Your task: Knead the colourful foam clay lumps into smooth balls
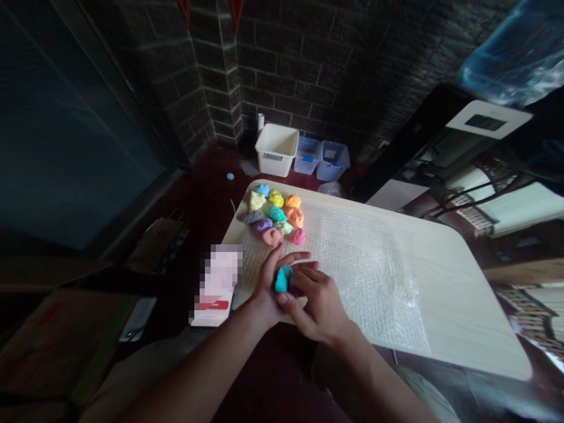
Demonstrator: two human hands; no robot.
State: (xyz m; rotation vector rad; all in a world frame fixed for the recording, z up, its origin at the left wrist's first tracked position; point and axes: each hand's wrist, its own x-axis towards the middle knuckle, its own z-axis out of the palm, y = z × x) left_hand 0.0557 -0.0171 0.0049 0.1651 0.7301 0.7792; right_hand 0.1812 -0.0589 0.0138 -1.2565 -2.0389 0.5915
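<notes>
A turquoise lump of modelling clay lies against the palm of my left hand, whose fingers reach out behind it. My right hand presses on the same lump from the right, its fingers curled over it and its thumb at the lower edge. Past my hands, several soft clay lumps sit in a cluster on the table. Nearest are a salmon-pink lump and a bright pink lump. Behind them are a teal lump, a purple lump and an orange lump.
Bubble wrap covers much of the pale wooden table. A phone-like pink panel, partly pixelated, is at the table's left edge. A white bin and two clear tubs stand by the brick wall. A black water dispenser rises at right.
</notes>
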